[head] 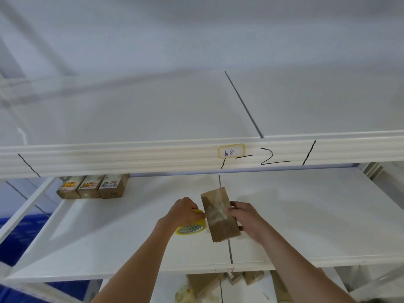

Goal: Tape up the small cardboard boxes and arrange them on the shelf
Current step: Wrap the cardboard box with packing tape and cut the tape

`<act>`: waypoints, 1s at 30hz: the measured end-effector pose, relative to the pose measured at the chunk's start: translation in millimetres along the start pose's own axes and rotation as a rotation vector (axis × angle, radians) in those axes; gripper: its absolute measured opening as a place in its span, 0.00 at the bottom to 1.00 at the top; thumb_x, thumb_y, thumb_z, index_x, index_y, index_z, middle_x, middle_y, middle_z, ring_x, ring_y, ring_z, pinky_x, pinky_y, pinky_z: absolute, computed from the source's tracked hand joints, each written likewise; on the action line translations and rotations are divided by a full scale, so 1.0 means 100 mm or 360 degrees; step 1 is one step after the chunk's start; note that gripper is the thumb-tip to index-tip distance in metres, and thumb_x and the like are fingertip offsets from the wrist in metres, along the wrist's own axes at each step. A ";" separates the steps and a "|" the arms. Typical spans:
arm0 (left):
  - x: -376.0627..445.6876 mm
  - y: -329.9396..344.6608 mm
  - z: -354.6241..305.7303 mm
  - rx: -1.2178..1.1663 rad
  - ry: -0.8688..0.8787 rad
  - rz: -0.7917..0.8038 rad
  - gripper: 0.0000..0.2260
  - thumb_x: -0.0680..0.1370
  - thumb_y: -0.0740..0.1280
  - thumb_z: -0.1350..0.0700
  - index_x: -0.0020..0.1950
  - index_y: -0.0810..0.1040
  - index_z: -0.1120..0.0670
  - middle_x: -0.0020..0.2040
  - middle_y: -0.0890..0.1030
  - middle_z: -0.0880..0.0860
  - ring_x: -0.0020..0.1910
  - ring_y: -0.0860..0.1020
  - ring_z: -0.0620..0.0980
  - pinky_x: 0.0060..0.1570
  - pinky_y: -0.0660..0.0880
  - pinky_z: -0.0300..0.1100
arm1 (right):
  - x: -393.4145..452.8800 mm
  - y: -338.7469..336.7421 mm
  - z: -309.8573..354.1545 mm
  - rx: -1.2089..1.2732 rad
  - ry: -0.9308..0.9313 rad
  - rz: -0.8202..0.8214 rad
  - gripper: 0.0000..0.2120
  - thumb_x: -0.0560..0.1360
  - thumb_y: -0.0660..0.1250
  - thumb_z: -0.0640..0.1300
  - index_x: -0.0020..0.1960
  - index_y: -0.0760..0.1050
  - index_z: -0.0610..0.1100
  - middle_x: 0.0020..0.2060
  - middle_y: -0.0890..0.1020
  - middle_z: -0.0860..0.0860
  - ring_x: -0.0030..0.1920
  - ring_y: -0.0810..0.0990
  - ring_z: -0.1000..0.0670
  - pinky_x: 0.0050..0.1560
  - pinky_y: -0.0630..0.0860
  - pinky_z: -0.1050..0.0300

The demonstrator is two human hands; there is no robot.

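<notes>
Taping a small box over the middle shelf.

I see my right hand (247, 219) with its grip clamped around a brown cardboard box (219, 215), held tilted just above the white shelf (109, 237); clear tape glints across its face. My left hand (183, 212) has its grip closed on a yellow tape roll (192, 227), touching the box's left edge. Three taped boxes (91, 186) stand side by side at the shelf's back left, well apart from my hands. More boxes (240, 278) lie on the level below. A handwritten label (231, 151) sits on the upper shelf's front rail.
</notes>
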State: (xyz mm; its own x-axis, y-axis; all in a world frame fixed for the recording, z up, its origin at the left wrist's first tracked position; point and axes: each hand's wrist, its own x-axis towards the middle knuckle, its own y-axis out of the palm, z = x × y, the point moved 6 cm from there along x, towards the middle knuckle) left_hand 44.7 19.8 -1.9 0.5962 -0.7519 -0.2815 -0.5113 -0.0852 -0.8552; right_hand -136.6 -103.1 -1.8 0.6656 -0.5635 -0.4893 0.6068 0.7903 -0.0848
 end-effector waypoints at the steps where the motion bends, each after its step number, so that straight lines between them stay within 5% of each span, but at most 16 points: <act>1: 0.00 0.01 -0.02 0.0011 0.0015 -0.0011 0.15 0.76 0.70 0.42 0.51 0.87 0.52 0.46 0.84 0.50 0.41 0.80 0.47 0.40 0.74 0.36 | 0.01 0.00 -0.01 -0.0069 0.0009 -0.0059 0.23 0.80 0.68 0.44 0.74 0.71 0.46 0.62 0.82 0.47 0.58 0.81 0.47 0.53 0.79 0.51; 3: 0.00 0.00 -0.05 0.0015 0.0025 -0.0035 0.15 0.75 0.71 0.42 0.51 0.87 0.52 0.47 0.85 0.50 0.42 0.80 0.47 0.44 0.77 0.39 | 0.02 0.02 -0.03 -0.0211 0.0015 -0.0165 0.27 0.80 0.68 0.48 0.77 0.65 0.50 0.68 0.75 0.49 0.60 0.77 0.49 0.55 0.75 0.54; 6: 0.00 -0.04 -0.09 -0.0009 0.0025 -0.0051 0.16 0.75 0.71 0.41 0.50 0.87 0.52 0.45 0.85 0.50 0.42 0.81 0.47 0.43 0.77 0.38 | 0.03 0.18 -0.06 -0.0410 -0.0010 -0.0045 0.24 0.72 0.75 0.60 0.64 0.73 0.54 0.56 0.81 0.54 0.52 0.81 0.54 0.50 0.80 0.56; 8: -0.01 -0.04 -0.14 -0.0008 0.0041 -0.0034 0.15 0.76 0.69 0.42 0.49 0.87 0.52 0.44 0.84 0.49 0.42 0.81 0.47 0.41 0.75 0.37 | 0.05 0.24 -0.06 -0.0572 -0.0051 -0.0039 0.31 0.66 0.78 0.65 0.62 0.73 0.52 0.56 0.82 0.52 0.53 0.82 0.51 0.53 0.81 0.52; 12: -0.03 -0.01 -0.19 -0.0057 0.0019 -0.0030 0.15 0.78 0.65 0.43 0.43 0.84 0.52 0.38 0.80 0.49 0.37 0.78 0.47 0.36 0.70 0.36 | 0.11 0.22 -0.02 -0.0704 -0.0008 -0.0164 0.44 0.64 0.80 0.63 0.68 0.62 0.46 0.59 0.77 0.49 0.58 0.79 0.47 0.54 0.78 0.51; 16: -0.01 0.01 -0.17 -0.0030 0.0037 0.0082 0.15 0.79 0.65 0.45 0.53 0.86 0.53 0.44 0.83 0.49 0.41 0.80 0.46 0.40 0.74 0.35 | 0.14 0.20 -0.01 -0.0711 0.0022 -0.0154 0.45 0.61 0.81 0.63 0.68 0.63 0.47 0.60 0.77 0.49 0.58 0.79 0.47 0.56 0.79 0.49; 30: 0.05 -0.03 -0.27 0.0264 -0.0017 0.0190 0.13 0.76 0.67 0.44 0.51 0.77 0.53 0.39 0.78 0.49 0.37 0.78 0.47 0.36 0.73 0.39 | 0.08 0.31 0.12 -0.1140 -0.0135 -0.0443 0.49 0.64 0.73 0.72 0.73 0.59 0.45 0.62 0.78 0.47 0.61 0.80 0.43 0.58 0.77 0.48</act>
State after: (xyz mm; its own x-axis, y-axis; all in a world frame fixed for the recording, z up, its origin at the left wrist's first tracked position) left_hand 32.3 -1.1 11.2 0.5446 -0.7431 -0.3890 -0.4704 0.1134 -0.8752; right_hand -107.1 -85.9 2.2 0.5783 -0.7578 -0.3022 0.3463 0.5634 -0.7501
